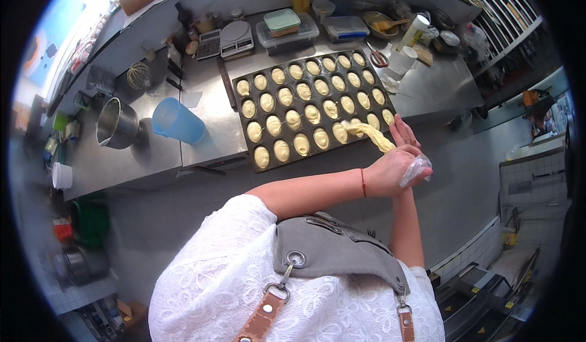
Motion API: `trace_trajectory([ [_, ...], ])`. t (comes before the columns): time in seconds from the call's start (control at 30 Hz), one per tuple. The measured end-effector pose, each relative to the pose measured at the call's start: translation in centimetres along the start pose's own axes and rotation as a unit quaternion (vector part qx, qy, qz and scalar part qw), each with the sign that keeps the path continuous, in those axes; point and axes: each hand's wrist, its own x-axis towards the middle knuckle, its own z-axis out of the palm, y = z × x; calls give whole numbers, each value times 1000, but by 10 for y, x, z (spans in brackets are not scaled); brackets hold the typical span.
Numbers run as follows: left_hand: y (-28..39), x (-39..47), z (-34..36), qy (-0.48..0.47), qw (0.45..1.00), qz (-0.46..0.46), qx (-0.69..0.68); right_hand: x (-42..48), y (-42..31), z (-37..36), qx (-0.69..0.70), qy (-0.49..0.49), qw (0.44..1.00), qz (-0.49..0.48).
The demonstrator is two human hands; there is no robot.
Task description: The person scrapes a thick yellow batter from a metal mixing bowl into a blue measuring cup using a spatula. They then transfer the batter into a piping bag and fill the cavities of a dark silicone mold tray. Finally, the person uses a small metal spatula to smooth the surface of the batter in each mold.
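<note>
A piping bag (373,136) of pale yellow batter slants over the near right part of a dark muffin pan (270,131), its tip low by the front row of cups. The pan's oval cups hold pale batter, and thin strands trail between some. My left hand (396,165), with a red cord at the wrist, is closed around the bag's wide end; crumpled clear plastic sticks out from it. Behind it, my right hand (405,133) shows extended fingers close to the pan's near right corner; its palm is hidden, so I cannot tell what it grips.
Left of the pan are a blue pitcher (178,121), a metal bowl (118,124) and a whisk (138,75). Behind stand a kitchen scale (236,37) and lidded plastic containers (287,34). Red-handled scissors (379,59) and a paper roll (403,60) lie beyond the right corner.
</note>
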Motion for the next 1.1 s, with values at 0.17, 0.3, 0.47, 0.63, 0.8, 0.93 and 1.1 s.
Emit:
trace_trajectory([
  [0.17,-9,3,-46,-16,998,22,59,45,-12,42,24,32,999,-30],
  [0.3,-14,8,-72,21,1000,1,-16,77,1,76,45,69,992,-94],
  [0.47,-40,23,-87,54,996,64,-23,114,19,105,95,11,993,-71],
  [0.63,-80,38,-98,69,997,41,17,153,52,171,198,-23,975,-94],
  [0.8,-111,59,-105,136,990,17,36,180,78,216,318,-106,939,-82],
  [0.93,-130,55,-122,190,977,4,95,199,37,248,506,-236,829,5],
  [1.1,-119,16,-170,282,926,-64,245,215,-70,301,636,-363,673,101],
])
